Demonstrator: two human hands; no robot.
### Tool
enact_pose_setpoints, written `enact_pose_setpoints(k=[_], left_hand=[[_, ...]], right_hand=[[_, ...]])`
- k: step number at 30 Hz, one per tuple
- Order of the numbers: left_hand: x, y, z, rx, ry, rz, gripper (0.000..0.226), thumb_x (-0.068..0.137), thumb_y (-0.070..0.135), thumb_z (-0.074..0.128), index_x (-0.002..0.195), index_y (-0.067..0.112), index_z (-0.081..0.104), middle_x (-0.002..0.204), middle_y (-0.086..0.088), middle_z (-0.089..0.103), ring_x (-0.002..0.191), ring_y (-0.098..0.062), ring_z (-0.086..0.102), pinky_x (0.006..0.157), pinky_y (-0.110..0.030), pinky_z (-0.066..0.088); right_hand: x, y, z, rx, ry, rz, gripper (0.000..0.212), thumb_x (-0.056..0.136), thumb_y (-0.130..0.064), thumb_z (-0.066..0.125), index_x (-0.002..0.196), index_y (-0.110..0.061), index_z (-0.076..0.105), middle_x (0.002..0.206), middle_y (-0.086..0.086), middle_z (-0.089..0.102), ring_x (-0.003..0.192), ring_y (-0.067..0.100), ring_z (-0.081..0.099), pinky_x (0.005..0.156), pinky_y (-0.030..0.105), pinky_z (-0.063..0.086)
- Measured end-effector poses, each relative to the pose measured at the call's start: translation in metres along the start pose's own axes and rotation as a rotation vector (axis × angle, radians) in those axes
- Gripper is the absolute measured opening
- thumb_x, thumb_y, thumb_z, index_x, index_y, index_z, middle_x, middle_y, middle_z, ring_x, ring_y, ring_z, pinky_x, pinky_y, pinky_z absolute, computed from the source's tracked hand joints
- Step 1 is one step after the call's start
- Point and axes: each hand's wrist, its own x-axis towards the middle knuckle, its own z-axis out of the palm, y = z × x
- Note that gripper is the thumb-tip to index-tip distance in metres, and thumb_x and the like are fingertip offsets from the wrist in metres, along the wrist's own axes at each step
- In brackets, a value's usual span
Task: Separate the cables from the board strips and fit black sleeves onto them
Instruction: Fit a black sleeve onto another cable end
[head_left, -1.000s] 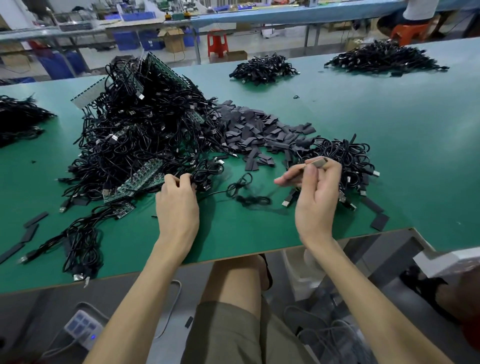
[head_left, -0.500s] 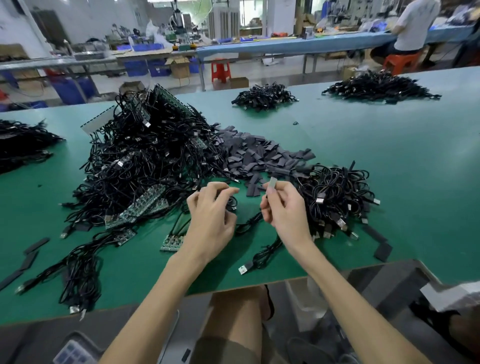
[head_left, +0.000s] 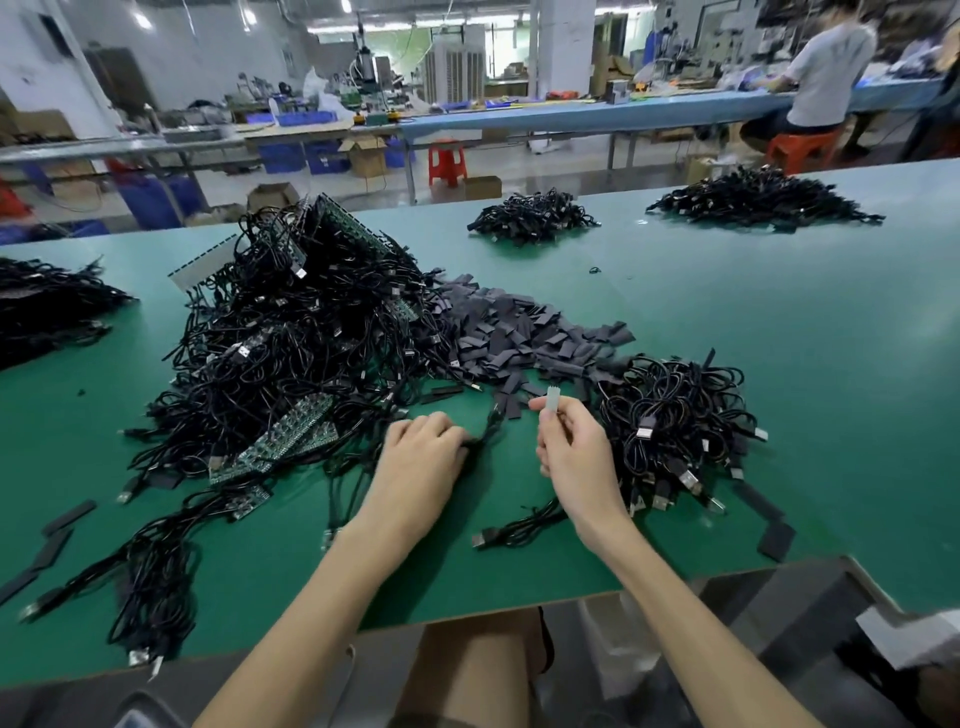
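A big tangle of black cables (head_left: 291, 343) with green board strips (head_left: 291, 434) in it covers the left middle of the green table (head_left: 779, 322). Behind my hands lies a heap of flat black sleeves (head_left: 519, 332). My right hand (head_left: 574, 447) pinches a small pale board piece (head_left: 549, 402) upright; its cable (head_left: 519, 527) trails toward the table's front edge. My left hand (head_left: 421, 457) is curled on a black cable end (head_left: 488, 426) beside the right hand. A smaller bundle of cables (head_left: 680, 415) sits right of my right hand.
More cable piles lie at the far middle (head_left: 532, 215), far right (head_left: 758, 200) and far left (head_left: 47, 306). Loose sleeves lie at the front left (head_left: 57, 540) and front right (head_left: 774, 535). A person (head_left: 826, 73) sits at a blue bench behind.
The camera has tilted up, showing more of the room. My left hand left the cable pile and came beside the right hand, now curled on a cable end. My right hand holds the pale piece upright.
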Motion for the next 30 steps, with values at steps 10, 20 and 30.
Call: enact_pose_setpoints(k=[10, 20, 30], left_hand=[[0.04, 0.037, -0.014, 0.013, -0.021, -0.205, 0.025, 0.1, 0.015, 0.05, 0.124, 0.014, 0.055, 0.125, -0.007, 0.052, 0.118, -0.029, 0.051, 0.101, -0.043, 0.034], [0.062, 0.033, 0.034, -0.242, 0.023, -0.17, 0.025, 0.103, 0.025, 0.056, 0.119, 0.01, 0.068, 0.114, -0.007, 0.056, 0.11, -0.026, 0.053, 0.093, -0.037, 0.046], [0.042, 0.031, 0.024, -0.919, 0.227, -0.104, 0.016, 0.096, 0.006, 0.068, 0.106, 0.017, 0.073, 0.088, 0.006, 0.072, 0.076, -0.009, 0.068, 0.074, -0.022, 0.054]], right_hand=[[-0.007, -0.01, 0.007, 0.044, -0.021, 0.056, 0.021, 0.111, -0.018, 0.043, 0.112, -0.022, 0.064, 0.085, 0.008, 0.063, 0.064, 0.013, 0.063, 0.055, 0.026, 0.05], [-0.007, -0.012, 0.005, 0.026, -0.017, 0.054, 0.022, 0.111, -0.017, 0.044, 0.111, -0.021, 0.066, 0.081, 0.005, 0.063, 0.061, 0.011, 0.059, 0.054, 0.025, 0.047], [-0.007, -0.006, 0.005, 0.015, 0.008, 0.031, 0.019, 0.111, -0.019, 0.046, 0.105, -0.023, 0.063, 0.078, 0.002, 0.066, 0.061, 0.014, 0.063, 0.055, 0.027, 0.049]])
